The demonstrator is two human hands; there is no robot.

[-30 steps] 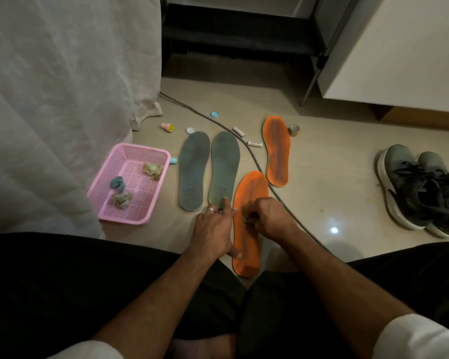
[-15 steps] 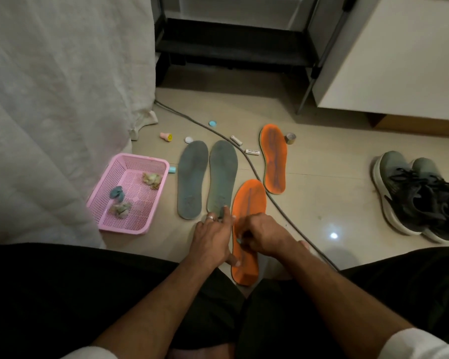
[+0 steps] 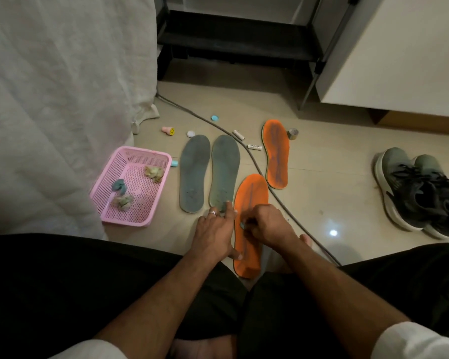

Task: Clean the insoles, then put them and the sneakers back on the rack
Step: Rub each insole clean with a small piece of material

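Note:
Four insoles lie on the floor. The near orange insole [image 3: 250, 198] lies under my hands. My left hand [image 3: 214, 230] rests flat along its left edge, fingers straight, thumb pressing on it. My right hand [image 3: 266, 226] is curled over its middle, pinching a small pale bit that I cannot identify. The second orange insole [image 3: 276, 154] lies farther back. Two grey insoles [image 3: 195, 172] [image 3: 224, 169] lie side by side to the left. A pair of grey-black sneakers [image 3: 420, 193] stands at the right. The black rack [image 3: 239, 37] stands at the back.
A pink basket [image 3: 163, 164] with crumpled wipes sits at the left beside a white cloth [image 3: 49, 99]. A grey cable [image 3: 252, 156] crosses the floor between the insoles. Small caps, two batteries [image 3: 254, 146] and a tape roll [image 3: 292, 133] lie behind. A white cabinet [image 3: 399, 47] stands back right.
My right hand has drawn slightly nearer along the orange insole. The view has tilted, so more of the rack shows. My left hand stays on the insole's edge.

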